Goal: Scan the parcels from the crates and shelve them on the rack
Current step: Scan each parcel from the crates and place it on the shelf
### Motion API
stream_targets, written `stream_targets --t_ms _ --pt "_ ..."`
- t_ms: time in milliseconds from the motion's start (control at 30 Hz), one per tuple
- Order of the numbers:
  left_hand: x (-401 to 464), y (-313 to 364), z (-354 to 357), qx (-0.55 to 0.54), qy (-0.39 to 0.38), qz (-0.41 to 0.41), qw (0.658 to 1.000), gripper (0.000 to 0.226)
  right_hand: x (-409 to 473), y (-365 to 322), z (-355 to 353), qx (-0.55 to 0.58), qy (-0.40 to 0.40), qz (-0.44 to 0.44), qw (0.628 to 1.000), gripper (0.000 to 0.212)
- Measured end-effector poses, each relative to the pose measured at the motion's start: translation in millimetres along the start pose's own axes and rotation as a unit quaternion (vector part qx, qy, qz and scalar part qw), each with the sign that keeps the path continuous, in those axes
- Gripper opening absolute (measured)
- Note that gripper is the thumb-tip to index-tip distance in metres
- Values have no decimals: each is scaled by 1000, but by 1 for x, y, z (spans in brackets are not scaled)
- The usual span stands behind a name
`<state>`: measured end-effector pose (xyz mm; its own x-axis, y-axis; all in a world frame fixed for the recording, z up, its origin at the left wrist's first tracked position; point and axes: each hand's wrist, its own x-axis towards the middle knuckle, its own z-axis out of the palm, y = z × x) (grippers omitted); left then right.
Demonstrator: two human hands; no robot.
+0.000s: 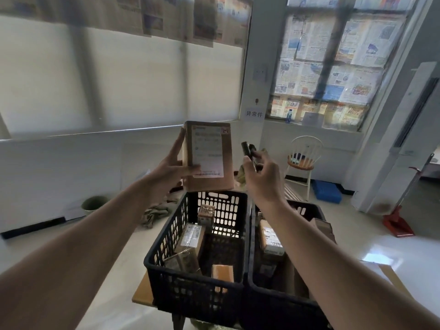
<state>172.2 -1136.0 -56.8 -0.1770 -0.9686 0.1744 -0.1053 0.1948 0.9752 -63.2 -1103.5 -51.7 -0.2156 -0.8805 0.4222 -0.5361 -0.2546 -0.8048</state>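
My left hand point(172, 166) holds a brown cardboard parcel point(226, 148) upright above the crates, thumb across its white shipping label, fingers along its left edge. My right hand point(260, 173) grips a small black scanner point(247, 152) just right of the parcel, its head level with the label. Below stand two black plastic crates side by side: the left crate point(190, 277) holds several small cardboard parcels point(191, 236), and the right crate point(269, 296) holds more boxes point(271, 239), partly hidden by my right forearm. No rack is in view.
The crates rest on a small wooden table point(140, 295). A white chair point(303, 160) and a blue tray point(326, 190) are at the back right, a red dustpan point(397, 222) stands at the right, and a green bin point(94, 203) and crumpled cloth point(159, 209) lie at the left.
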Motion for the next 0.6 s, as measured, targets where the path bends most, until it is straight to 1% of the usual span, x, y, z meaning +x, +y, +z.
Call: stream_targets --t_ms 100,333,467,600 --pt "-19 12 2 -6 21 -5 1000 111 11 -1 8 45 -4 -13 999 45" --pt "-79 33 25 33 95 4 995 108 8 -8 16 179 -91 -82 976 43" --pt "-129 44 40 37 180 -1 983 102 -13 -21 16 240 -139 -107 955 36" --pt "-196 61 49 60 274 -1 960 98 -53 -41 16 282 -209 -139 926 39"
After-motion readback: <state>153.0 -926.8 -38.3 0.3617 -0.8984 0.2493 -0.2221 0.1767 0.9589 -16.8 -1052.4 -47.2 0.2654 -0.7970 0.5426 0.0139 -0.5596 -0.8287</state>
